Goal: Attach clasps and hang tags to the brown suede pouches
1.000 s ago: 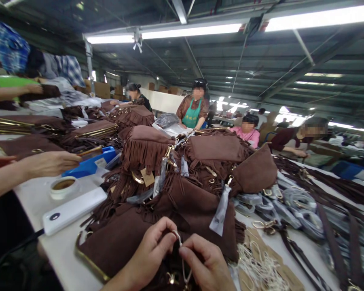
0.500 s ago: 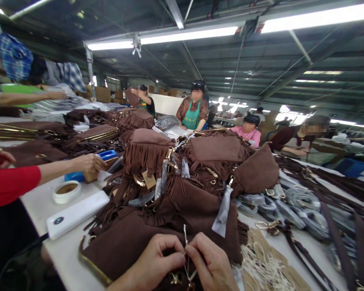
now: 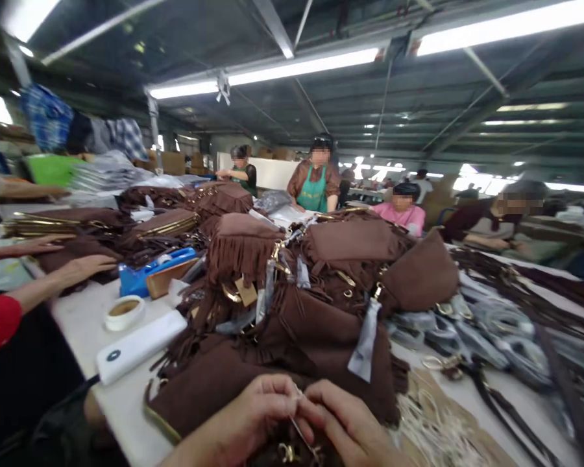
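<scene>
At the bottom middle, my left hand (image 3: pixel 265 415) and my right hand (image 3: pixel 345 421) meet with their fingertips pinched together on a thin white string (image 3: pixel 299 429). The string runs down toward gold hardware (image 3: pixel 288 452) on dark brown material below my fingers. Just beyond my hands lies a large brown bag (image 3: pixel 214 383) with a gold zipper edge. Behind it is a heap of brown fringed bags (image 3: pixel 350 240), with a plastic-wrapped tassel (image 3: pixel 366 340) hanging from one.
White strings on card tags (image 3: pixel 433 421) and wrapped straps (image 3: pixel 506 324) lie right. Left are a white device (image 3: pixel 141 347), a tape roll (image 3: pixel 124 312) and a blue holder (image 3: pixel 150 272). A red-sleeved person's hands (image 3: pixel 78 272) reach over bags. Several people work behind.
My hands have closed nearer together on the string, whose upright end no longer stands up above them. The red-sleeved person's hand has left the blue holder and moved left. The view has shifted slightly.
</scene>
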Demonstrator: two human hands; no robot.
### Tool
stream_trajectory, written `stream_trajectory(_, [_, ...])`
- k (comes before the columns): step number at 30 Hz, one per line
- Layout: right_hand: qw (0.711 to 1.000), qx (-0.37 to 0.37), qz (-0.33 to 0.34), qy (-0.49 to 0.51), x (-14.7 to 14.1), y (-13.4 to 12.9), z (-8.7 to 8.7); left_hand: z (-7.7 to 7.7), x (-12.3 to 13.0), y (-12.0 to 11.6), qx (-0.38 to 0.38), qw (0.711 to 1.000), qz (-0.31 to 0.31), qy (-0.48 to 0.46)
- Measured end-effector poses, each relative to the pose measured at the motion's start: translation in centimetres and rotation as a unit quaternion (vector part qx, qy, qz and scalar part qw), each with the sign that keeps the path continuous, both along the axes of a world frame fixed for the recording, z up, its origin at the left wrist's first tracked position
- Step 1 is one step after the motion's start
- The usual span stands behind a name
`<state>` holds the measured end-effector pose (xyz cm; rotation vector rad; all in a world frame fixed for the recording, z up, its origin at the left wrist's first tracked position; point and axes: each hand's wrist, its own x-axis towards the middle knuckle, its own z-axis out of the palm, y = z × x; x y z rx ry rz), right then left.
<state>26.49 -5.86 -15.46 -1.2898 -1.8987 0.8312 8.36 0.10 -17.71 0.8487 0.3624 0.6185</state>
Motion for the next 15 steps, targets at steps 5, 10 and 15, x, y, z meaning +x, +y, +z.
stream_trajectory(5, [0.996, -0.063, 0.013, -0.058, 0.4, -1.8, 3.8, 0.9, -0.9, 0.4, 0.011, 0.999, 0.004, 0.042])
stream_trajectory(10, [0.973, -0.048, -0.055, -0.218, 1.4, -2.9, 2.8, 0.8, -0.8, 0.5, -0.005, 0.999, -0.004, 0.048])
stream_trajectory(15, [0.956, -0.037, -0.089, -0.277, 2.4, -2.7, 2.3, 1.0, -0.8, 0.5, -0.019, 0.999, 0.008, 0.032])
